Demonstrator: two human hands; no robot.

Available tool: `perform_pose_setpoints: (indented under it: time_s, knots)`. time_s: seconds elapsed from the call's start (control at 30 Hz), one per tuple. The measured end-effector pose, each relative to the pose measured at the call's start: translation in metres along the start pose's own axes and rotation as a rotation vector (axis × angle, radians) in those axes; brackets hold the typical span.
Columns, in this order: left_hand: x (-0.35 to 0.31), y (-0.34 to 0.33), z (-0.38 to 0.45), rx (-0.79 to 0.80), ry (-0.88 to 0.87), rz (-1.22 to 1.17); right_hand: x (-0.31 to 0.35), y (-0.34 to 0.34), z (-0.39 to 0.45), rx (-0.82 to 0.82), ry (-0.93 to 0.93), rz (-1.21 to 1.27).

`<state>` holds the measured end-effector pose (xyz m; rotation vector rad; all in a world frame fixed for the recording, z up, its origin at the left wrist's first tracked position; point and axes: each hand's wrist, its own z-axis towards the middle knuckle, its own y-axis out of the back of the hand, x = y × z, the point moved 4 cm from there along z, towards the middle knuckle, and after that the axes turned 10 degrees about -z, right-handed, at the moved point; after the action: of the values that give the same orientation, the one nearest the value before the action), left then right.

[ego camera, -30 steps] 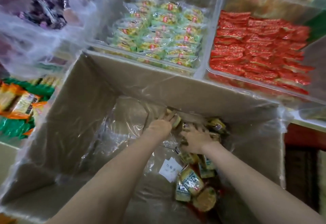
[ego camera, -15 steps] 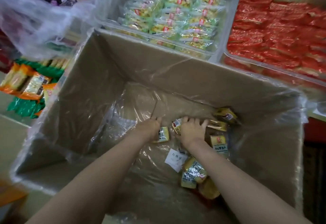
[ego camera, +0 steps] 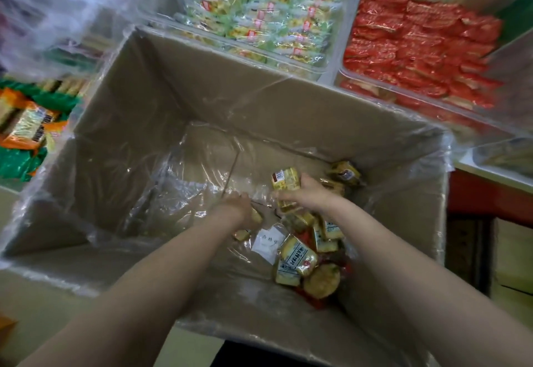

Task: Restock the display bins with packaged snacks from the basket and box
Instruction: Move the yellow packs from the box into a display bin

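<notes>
A large cardboard box [ego camera: 138,112] lined with clear plastic stands in front of me. Several yellow snack packets [ego camera: 300,260] lie in its right corner beside a white paper slip [ego camera: 266,242]. My right hand [ego camera: 310,196] grips a few yellow packets [ego camera: 285,179] lifted a little above the pile. My left hand [ego camera: 238,210] is down on the box floor, its fingers curled round a small yellow packet [ego camera: 255,216]. Behind the box are clear display bins: one with green-yellow packets [ego camera: 268,14], one with red packets [ego camera: 418,49].
A bin of orange and green snack packs [ego camera: 26,130] sits at the left. A clear plastic bag [ego camera: 43,14] hangs at the upper left. More bins line the back and right edge. A red shelf front [ego camera: 490,193] is to the right of the box.
My right hand has closed on yellow packets and raised them off the pile. My left hand has drawn back toward me with a packet. The view has tilted down and closer to the box.
</notes>
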<state>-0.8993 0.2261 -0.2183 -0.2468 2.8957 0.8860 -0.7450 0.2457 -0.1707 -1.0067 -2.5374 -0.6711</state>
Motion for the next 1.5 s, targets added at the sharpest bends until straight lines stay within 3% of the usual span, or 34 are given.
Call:
perform_pose_setpoints:
  time_s: [0.07,0.13,0.23,0.33,0.47,0.6,0.7,0.8,0.93,1.03,1.23,1.4,1.5]
  knots:
    - [-0.016,-0.005,-0.005,-0.052,-0.065,0.147,-0.006,-0.005,-0.003,0.088,-0.064,0.282]
    - [-0.026,-0.005,-0.003,-0.019,-0.092,0.089,-0.007,-0.005,-0.005,0.118,-0.075,0.437]
    - [-0.024,0.008,0.001,0.211,-0.120,-0.365,-0.006,0.002,-0.007,0.167,-0.017,0.601]
    - [-0.013,0.035,-0.015,0.376,-0.093,-0.881,-0.002,0.016,-0.015,0.083,0.014,0.641]
    - [0.002,0.060,-0.037,0.432,-0.134,-1.119,0.014,0.036,-0.030,-0.027,0.111,0.780]
    - [0.014,0.069,-0.049,0.321,-0.064,-1.261,0.025,0.044,-0.048,-0.124,0.171,0.486]
    - [0.014,0.073,-0.057,0.352,-0.045,-1.378,0.037,0.044,-0.059,-0.397,0.275,0.067]
    - [0.010,0.074,-0.064,0.406,-0.053,-1.410,0.051,0.033,-0.068,-0.572,0.450,-0.141]
    - [0.008,0.073,-0.066,0.506,-0.091,-1.510,0.058,0.012,-0.075,-0.471,0.593,-0.345]
    - [0.012,0.072,-0.066,0.488,-0.147,-1.490,0.055,0.007,-0.080,-0.263,0.599,-0.257]
    - [0.015,0.083,-0.061,0.380,-0.319,-1.437,0.047,0.026,-0.078,-0.182,0.394,0.343]
    - [0.011,0.084,-0.070,0.469,-0.331,-1.366,0.049,0.025,-0.072,-0.187,0.423,0.145]
    - [0.008,0.076,-0.071,0.522,-0.300,-1.185,0.051,0.022,-0.066,-0.240,0.471,-0.046]
